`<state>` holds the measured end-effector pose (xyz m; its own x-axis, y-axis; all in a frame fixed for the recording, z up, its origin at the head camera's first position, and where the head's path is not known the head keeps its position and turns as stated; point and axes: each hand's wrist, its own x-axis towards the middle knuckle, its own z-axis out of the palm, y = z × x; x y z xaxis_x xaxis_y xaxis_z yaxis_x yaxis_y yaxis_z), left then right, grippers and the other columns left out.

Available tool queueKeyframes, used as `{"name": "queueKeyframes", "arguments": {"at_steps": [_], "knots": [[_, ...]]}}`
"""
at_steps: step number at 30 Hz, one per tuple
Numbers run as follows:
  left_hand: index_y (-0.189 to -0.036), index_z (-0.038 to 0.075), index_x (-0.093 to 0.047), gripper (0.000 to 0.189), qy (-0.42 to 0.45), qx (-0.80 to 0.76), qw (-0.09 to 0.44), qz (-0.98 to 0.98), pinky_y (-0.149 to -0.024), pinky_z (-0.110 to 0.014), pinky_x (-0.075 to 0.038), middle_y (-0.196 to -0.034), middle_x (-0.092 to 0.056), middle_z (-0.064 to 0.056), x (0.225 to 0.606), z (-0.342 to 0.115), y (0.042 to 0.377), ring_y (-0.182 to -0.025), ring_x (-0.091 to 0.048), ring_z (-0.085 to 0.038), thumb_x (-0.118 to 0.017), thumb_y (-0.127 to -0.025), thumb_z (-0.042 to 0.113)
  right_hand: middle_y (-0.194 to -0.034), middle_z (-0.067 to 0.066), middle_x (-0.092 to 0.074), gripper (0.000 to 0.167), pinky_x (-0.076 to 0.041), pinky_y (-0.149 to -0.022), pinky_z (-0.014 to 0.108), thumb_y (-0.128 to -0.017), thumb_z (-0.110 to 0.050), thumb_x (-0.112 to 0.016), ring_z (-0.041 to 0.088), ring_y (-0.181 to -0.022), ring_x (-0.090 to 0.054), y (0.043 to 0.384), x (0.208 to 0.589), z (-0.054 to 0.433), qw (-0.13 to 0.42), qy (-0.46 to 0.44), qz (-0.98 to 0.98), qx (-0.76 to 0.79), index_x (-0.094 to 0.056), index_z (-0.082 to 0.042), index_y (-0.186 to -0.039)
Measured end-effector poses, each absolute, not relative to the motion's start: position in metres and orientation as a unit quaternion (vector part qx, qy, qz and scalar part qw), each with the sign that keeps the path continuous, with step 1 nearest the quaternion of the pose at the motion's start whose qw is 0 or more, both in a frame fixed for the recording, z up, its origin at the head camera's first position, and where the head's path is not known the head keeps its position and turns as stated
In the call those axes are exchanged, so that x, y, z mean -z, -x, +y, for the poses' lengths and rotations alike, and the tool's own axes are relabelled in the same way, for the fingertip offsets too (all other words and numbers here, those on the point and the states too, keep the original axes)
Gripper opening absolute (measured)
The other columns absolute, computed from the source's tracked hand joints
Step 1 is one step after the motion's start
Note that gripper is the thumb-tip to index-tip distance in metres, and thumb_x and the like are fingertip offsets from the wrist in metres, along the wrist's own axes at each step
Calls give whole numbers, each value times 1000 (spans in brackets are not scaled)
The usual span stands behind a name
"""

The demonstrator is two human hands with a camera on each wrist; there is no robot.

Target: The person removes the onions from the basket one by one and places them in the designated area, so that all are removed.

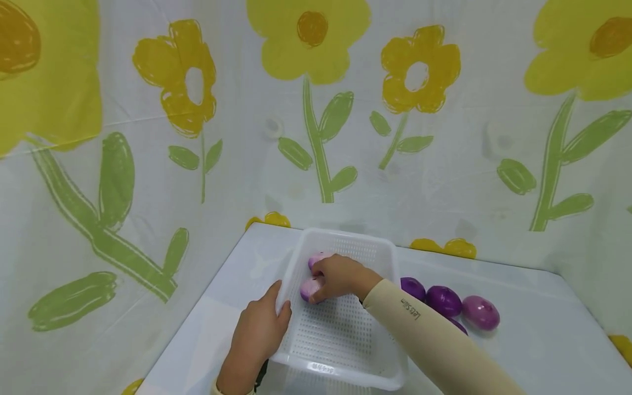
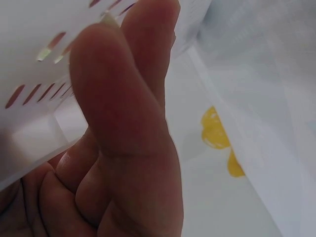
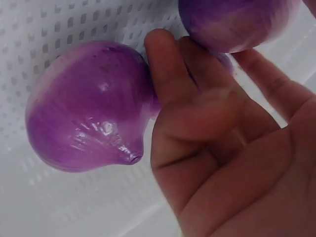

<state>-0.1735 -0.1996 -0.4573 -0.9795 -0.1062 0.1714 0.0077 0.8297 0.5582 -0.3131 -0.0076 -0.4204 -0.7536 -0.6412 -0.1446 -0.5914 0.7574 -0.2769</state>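
A white perforated plastic basket point(image 1: 340, 362) stands on the table. My left hand point(image 1: 259, 329) holds its left side at the rim, and in the left wrist view fingers point(image 2: 123, 98) lie against the slotted outer wall. Inside the basket, my right hand point(image 1: 340, 277) pinches a purple onion point(image 1: 311, 288) between thumb and fingers; the right wrist view shows this held onion point(image 3: 237, 24) at the top. Another onion point(image 3: 94, 108) lies close beside the curled fingers, and in the head view that onion point(image 1: 317, 259) is partly covered by the hand.
Several more purple onions, among them a lighter one point(image 1: 481, 312) and a dark one point(image 1: 443, 300), lie on the white table point(image 1: 533, 351) right of the basket, partly behind the right sleeve point(image 1: 434, 340). A flower-printed cloth point(image 1: 237, 137) rises behind and beside the table.
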Motion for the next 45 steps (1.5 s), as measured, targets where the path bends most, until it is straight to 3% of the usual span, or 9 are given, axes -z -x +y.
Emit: {"name": "queueKeyframes", "arguments": {"at_steps": [8,15,21,25,31,41,45], "knots": [[-151,2,-55,56,-24,289,98,-952,-82,-58,-58,-117,-74,-24,455,-199,172,-91,-75,-34,-67,-103,29,-109,-10,-71,67,-53,-98,37,-73,-40,-98,13,-100,-62,310,418,-2,136,341,924,108,-73,-16,-131],[-151,3,-55,56,-26,291,99,-951,-82,-58,-58,-117,-74,-24,457,-199,172,-91,-74,-35,-66,-103,30,-105,-7,-63,62,-55,-87,29,-65,-34,-103,12,-95,-59,312,416,5,134,351,920,111,-74,-18,-118],[-151,2,-55,57,-26,291,98,-951,-81,-58,-58,-117,-74,-24,457,-200,172,-90,-74,-33,-67,-103,29,-122,-8,-64,82,-56,-89,34,-67,-25,-102,14,-104,-60,309,412,10,160,345,912,155,-65,-21,-140],[-151,1,-55,56,-24,291,99,-951,-82,-58,-58,-118,-74,-25,456,-199,172,-90,-75,-34,-66,-103,29,-124,-11,-63,80,-56,-89,34,-69,-20,-99,14,-104,-60,309,411,16,176,358,897,190,-63,-27,-139],[-151,3,-55,56,-21,285,100,-953,-78,-57,-59,-115,-75,-24,455,-199,172,-87,-75,-33,-67,-103,30,-128,-9,-60,78,-54,-91,33,-70,-11,-95,16,-110,-59,308,406,25,204,396,857,258,-62,-23,-139],[-150,2,-55,56,-15,281,105,-954,-77,-57,-59,-111,-75,-25,457,-200,173,-84,-75,-35,-66,-103,30,-139,-8,-55,82,-57,-91,36,-72,-11,-95,21,-118,-57,302,404,31,230,367,843,320,-59,-45,-137],[-150,2,-55,56,-16,285,102,-953,-76,-56,-59,-111,-75,-25,457,-199,173,-84,-75,-35,-66,-103,30,-137,-4,-56,88,-58,-90,38,-74,-16,-95,22,-115,-59,301,405,35,226,340,851,332,-52,-42,-146]]}}
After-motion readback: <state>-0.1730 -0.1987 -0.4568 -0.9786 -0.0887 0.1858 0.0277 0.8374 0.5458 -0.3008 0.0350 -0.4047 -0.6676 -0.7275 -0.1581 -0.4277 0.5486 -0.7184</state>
